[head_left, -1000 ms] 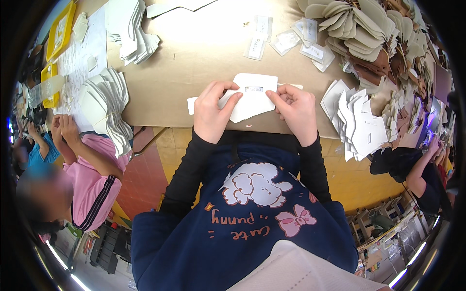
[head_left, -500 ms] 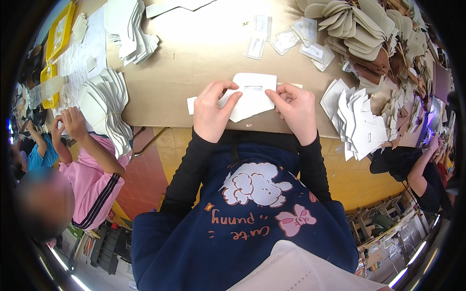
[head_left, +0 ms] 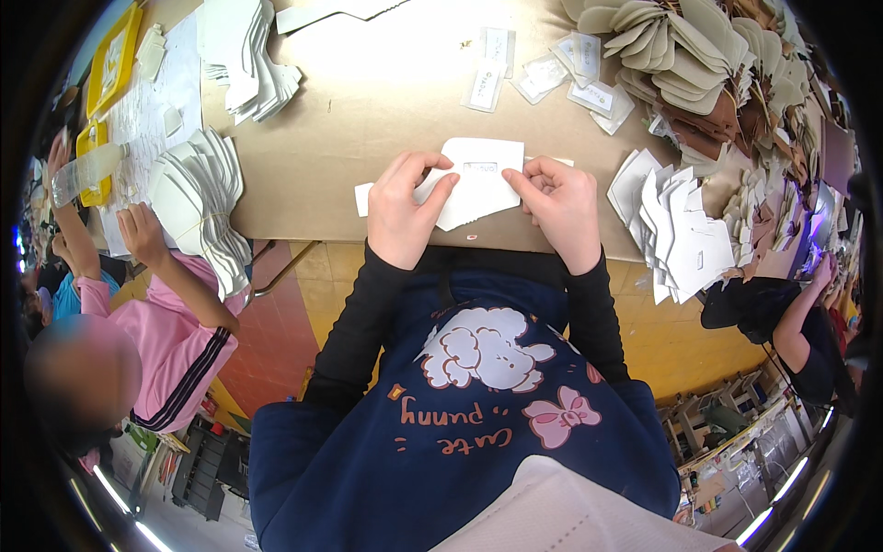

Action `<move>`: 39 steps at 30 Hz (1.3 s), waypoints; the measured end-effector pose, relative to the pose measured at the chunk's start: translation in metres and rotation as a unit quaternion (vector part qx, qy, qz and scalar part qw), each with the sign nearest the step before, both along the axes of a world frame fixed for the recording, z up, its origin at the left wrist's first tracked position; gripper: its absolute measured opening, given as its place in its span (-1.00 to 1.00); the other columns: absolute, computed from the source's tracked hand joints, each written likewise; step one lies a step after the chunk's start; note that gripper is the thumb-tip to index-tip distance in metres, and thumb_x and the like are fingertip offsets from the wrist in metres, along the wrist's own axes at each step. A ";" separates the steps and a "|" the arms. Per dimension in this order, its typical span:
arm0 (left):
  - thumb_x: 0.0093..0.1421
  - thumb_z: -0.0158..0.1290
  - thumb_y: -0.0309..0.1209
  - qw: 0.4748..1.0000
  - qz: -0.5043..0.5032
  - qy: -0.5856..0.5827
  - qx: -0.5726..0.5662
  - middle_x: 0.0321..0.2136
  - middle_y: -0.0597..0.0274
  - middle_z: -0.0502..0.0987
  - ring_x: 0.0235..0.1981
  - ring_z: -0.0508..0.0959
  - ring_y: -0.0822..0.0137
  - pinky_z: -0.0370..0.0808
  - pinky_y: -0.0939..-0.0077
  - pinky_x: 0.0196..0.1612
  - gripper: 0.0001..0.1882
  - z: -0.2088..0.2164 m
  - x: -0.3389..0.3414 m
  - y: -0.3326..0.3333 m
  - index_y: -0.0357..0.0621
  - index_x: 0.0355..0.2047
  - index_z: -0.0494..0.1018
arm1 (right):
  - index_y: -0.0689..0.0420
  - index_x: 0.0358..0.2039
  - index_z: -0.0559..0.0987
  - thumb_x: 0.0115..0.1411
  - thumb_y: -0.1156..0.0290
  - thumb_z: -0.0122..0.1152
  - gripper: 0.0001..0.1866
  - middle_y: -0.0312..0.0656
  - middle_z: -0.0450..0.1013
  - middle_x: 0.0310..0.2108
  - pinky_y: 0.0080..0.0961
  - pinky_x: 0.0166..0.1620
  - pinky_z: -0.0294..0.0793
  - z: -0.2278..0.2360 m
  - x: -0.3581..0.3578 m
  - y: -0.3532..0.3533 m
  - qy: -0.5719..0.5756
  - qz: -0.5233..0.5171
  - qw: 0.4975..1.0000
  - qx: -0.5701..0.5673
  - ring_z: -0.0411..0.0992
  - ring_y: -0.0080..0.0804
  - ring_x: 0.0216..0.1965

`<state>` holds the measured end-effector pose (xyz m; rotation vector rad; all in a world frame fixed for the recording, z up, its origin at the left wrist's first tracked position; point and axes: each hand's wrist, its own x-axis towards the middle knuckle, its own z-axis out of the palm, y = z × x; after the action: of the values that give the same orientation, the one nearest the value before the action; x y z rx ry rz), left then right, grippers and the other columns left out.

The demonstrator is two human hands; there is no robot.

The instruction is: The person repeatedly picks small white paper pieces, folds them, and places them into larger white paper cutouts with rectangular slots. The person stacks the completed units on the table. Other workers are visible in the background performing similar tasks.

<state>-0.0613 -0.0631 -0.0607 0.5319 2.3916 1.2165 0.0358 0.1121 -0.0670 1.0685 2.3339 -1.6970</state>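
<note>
A white piece (head_left: 483, 189) with a small window sits at the table's (head_left: 386, 101) near edge, the left hand (head_left: 405, 202) pinching its left side, the right hand (head_left: 559, 207) its right. White pieces (head_left: 676, 225) lie to the right; clear packets (head_left: 575, 78) lie beyond.

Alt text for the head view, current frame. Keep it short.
A person's left hand and right hand hold a flat white piece with a small slot at the near side of a tan table. White stacks lie to either side, small packets lie beyond, and a co-worker in pink is at left.
</note>
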 end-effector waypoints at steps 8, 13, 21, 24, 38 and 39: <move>0.14 0.21 -0.48 1.000 0.004 -0.008 -0.001 -0.35 0.14 0.56 -0.37 0.57 0.19 0.49 0.41 -0.26 -0.86 0.000 0.000 0.001 -0.23 -0.29 0.53 | 0.31 -0.50 0.60 0.14 0.38 0.36 -0.77 -0.31 0.36 -0.77 -0.66 -0.64 0.19 -0.001 0.000 0.001 0.008 0.016 1.000 0.012 0.24 -0.68 -0.75; 0.14 0.20 -0.49 1.000 0.000 -0.002 -0.003 -0.36 0.14 0.56 -0.37 0.57 0.19 0.49 0.41 -0.26 -0.86 0.000 0.000 0.001 -0.23 -0.29 0.53 | 0.30 -0.54 0.60 0.10 0.37 0.37 -0.77 -0.20 0.33 -0.79 -0.52 -0.60 0.22 -0.002 0.000 -0.001 0.012 0.000 1.000 0.014 0.23 -0.52 -0.76; 0.13 0.20 -0.49 1.000 -0.001 0.002 -0.004 -0.37 0.15 0.55 -0.39 0.57 0.20 0.48 0.41 -0.28 -0.87 0.000 -0.001 0.002 -0.23 -0.30 0.53 | 0.31 -0.50 0.61 0.15 0.39 0.37 -0.77 -0.36 0.35 -0.78 -0.71 -0.65 0.17 -0.003 0.001 -0.001 0.016 0.019 0.999 0.035 0.26 -0.75 -0.75; 0.13 0.20 -0.50 1.000 -0.001 0.004 -0.005 -0.38 0.15 0.54 -0.39 0.56 0.21 0.48 0.42 -0.28 -0.87 0.000 -0.001 0.002 -0.23 -0.30 0.53 | 0.31 -0.50 0.60 0.15 0.39 0.37 -0.77 -0.36 0.35 -0.78 -0.70 -0.65 0.17 -0.003 0.001 -0.002 0.021 0.017 0.999 0.036 0.26 -0.74 -0.75; 0.12 0.21 -0.50 1.000 -0.001 0.004 -0.004 -0.38 0.14 0.54 -0.37 0.56 0.21 0.48 0.41 -0.26 -0.86 -0.001 -0.001 0.003 -0.23 -0.30 0.53 | 0.26 -0.57 0.58 0.10 0.37 0.37 -0.76 -0.22 0.37 -0.79 -0.52 -0.60 0.26 0.000 -0.002 -0.003 0.022 0.020 0.997 0.072 0.31 -0.48 -0.76; 0.12 0.21 -0.50 1.000 -0.002 0.004 -0.006 -0.38 0.14 0.54 -0.37 0.56 0.21 0.48 0.41 -0.26 -0.86 -0.001 -0.001 0.003 -0.23 -0.31 0.53 | 0.25 -0.58 0.57 0.08 0.36 0.37 -0.76 -0.18 0.37 -0.78 -0.46 -0.60 0.28 0.000 -0.002 -0.003 0.020 0.015 0.997 0.068 0.32 -0.38 -0.77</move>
<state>-0.0622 -0.0606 -0.0618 0.5391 2.4014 1.2006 0.0341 0.1090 -0.0665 1.0215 2.5096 -1.5837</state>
